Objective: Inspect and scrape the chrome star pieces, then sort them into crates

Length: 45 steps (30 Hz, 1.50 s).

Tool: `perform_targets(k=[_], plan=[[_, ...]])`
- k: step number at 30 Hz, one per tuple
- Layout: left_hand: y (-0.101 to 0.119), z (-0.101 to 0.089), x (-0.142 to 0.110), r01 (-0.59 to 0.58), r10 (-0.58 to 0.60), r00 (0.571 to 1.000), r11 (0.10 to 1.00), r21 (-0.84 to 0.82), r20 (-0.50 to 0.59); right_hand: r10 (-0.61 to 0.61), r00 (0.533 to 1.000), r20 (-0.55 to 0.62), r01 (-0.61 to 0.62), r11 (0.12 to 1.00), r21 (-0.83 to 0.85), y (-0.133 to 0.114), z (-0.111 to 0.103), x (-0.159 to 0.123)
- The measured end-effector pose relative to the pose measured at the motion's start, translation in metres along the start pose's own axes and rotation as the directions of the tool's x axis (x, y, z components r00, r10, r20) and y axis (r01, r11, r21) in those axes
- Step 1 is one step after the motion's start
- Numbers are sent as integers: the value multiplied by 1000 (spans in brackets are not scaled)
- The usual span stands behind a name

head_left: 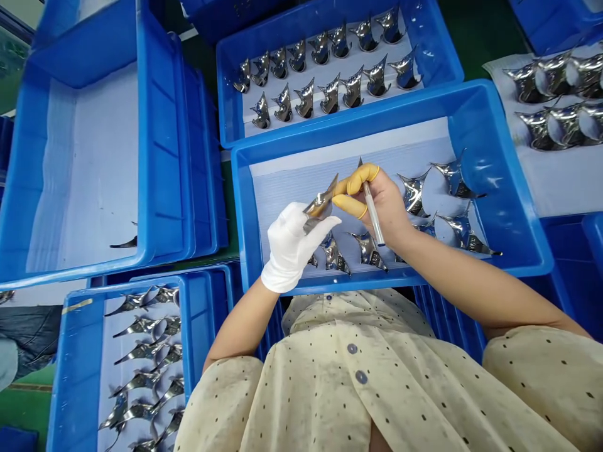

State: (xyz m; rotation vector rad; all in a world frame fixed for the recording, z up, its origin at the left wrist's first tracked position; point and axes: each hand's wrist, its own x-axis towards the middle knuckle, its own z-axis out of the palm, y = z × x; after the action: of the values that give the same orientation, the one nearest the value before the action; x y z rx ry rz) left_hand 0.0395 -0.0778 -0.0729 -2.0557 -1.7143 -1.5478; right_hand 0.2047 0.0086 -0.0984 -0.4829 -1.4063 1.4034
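Over the middle blue bin (400,107), my left hand (287,242) in a white glove is closed on a shiny curved metal part (320,204) with pointed corners. My right hand (377,198), with yellow finger cots on some fingers, grips a pen (374,213) with a clear barrel; its blue end points down toward me. The yellow-covered fingertips meet the edge of the metal part. Below and right of my hands, several similar metal parts (414,193) rest on the white lining (292,169) of the bin.
Behind stands a blue bin (447,37) with two rows of metal parts. A deep blue bin (146,144) rises at the left, with one dark part inside. Another bin (78,370) at lower left holds several parts. More parts (565,125) sit on white sheeting at the right.
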Motion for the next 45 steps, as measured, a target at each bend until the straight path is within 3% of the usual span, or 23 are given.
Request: perform_targets(k=[2,5,9,15,20,23,26,28,30,33,37,41,45], plan=[[3,2,-1,-102,103,994,994,40,-26,15,1000,2,-15,1000,23,-4,2,-1],[6,4,-1,-163,166,985,984,69,-39,58,997,46,-62,994,88,-12,6,0],[5,5,-4,-166,168,985,985,51,-43,55,997,62,-62,992,112,-17,10,0],[-2,6,-11,-127,134,990,984,124,-48,-7,1000,7,7,998,-63,-20,7,-5],[-7,7,-13,-128,131,990,990,53,-58,-14,1000,23,17,992,-123,-22,6,-6],[-5,6,-14,-97,96,993,995,-17,-64,-11,1000,27,14,991,-132,-21,5,-5],[1,2,-13,92,-102,994,974,-206,-38,-84,996,28,86,989,-116,-21,5,-4],[5,-1,-11,330,-327,942,875,-354,69,-173,983,62,179,978,-104,-23,6,-4],[10,-5,-9,541,-503,838,716,-442,212,-226,969,104,237,965,-113,-25,8,-5],[14,-8,-5,676,-597,728,543,-498,338,-176,978,109,193,967,-168,-27,9,-7],[15,-9,-1,708,-614,693,482,-516,378,-120,991,64,132,966,-220,-30,8,-9],[15,-7,0,713,-608,689,475,-515,394,-141,981,135,173,948,-267,-30,6,-7],[14,-7,-2,735,-615,660,410,-539,432,-174,974,143,206,945,-253,-29,7,-6]])
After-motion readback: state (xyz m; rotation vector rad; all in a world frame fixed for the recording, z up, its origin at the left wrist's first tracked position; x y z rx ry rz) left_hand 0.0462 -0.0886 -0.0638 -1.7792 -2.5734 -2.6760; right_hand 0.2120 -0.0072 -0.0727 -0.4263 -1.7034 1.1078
